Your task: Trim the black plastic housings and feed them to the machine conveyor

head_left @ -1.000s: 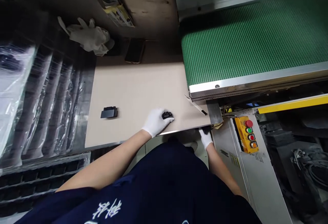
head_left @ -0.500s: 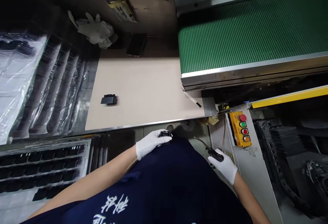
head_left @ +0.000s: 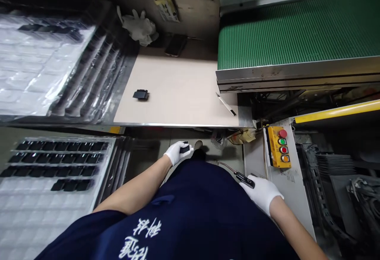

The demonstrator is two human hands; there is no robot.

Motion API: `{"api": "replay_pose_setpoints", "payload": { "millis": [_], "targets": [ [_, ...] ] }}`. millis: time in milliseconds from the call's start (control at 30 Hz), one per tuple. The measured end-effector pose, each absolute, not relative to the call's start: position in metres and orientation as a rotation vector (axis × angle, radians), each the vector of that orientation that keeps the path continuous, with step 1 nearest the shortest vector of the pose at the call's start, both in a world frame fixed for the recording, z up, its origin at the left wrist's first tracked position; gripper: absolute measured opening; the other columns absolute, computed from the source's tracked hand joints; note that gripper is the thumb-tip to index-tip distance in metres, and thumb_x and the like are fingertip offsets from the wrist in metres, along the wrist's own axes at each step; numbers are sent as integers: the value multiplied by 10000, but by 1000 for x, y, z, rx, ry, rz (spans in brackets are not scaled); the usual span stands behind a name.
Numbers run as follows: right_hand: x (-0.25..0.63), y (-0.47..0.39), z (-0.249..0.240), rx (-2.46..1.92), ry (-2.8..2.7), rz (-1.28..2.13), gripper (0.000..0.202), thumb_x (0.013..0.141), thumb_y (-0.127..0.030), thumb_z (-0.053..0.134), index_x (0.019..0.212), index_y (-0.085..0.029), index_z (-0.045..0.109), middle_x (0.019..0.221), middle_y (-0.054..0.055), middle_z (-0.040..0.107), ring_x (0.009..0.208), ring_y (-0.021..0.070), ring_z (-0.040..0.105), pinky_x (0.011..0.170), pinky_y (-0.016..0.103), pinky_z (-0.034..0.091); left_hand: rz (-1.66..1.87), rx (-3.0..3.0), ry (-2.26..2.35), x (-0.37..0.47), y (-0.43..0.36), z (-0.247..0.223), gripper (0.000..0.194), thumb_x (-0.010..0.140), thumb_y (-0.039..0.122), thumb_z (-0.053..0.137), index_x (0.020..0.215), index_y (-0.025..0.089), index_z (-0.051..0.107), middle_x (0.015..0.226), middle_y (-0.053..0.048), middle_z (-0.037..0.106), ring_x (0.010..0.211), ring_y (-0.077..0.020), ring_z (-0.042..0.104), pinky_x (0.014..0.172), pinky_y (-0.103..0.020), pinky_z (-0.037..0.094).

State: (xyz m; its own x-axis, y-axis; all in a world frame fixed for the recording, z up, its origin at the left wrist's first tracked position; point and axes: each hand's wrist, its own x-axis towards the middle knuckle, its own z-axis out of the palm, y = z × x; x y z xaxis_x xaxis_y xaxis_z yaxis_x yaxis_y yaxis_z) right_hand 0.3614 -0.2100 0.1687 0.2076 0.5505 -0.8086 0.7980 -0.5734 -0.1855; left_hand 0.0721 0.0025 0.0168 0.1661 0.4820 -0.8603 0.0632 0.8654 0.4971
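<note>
My left hand, in a white glove, is closed around a small black plastic part in front of my body, just off the table's near edge. On the right, my gloved right hand grips a black-handled tool with a thin bent metal tube. The tube points toward the middle, away from the left hand's part. Another black plastic part lies on the beige tabletop. A slim white-and-black knife-like tool rests near the table's right end.
A green conveyor belt spans the back right. Below it sits a yellow button box beside a yellow bar. Stacked trays and a tray of black parts stand left. White gloves and a phone lie behind.
My view has swung left, so the table and trays appear farther right. The part in my left hand has turned to a flatter face. Both hands keep their hold.
</note>
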Motion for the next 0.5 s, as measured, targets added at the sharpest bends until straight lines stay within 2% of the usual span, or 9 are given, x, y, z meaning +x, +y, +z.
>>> {"api": "replay_pose_setpoints", "payload": {
  "millis": [200, 500],
  "targets": [
    [362, -195, 174, 2140, 1306, -1186, 420, 910, -626, 409, 888, -277, 641, 886, 58, 734, 824, 269, 684, 667, 323, 418, 436, 606, 1487, 59, -9, -1, 291, 950, 319, 616, 1177, 139, 594, 1085, -77, 640, 876, -177, 651, 734, -341, 588],
    [351, -175, 174, 2111, 1414, -1202, 395, 906, -604, 438, 976, -296, 674, 983, 57, 753, 939, 291, 696, 776, 358, 458, 362, 991, 1494, 48, -19, -7, 255, 942, 322, 628, 1113, 133, 616, 1034, -63, 645, 839, -165, 642, 716, -328, 578]
  ]
}}
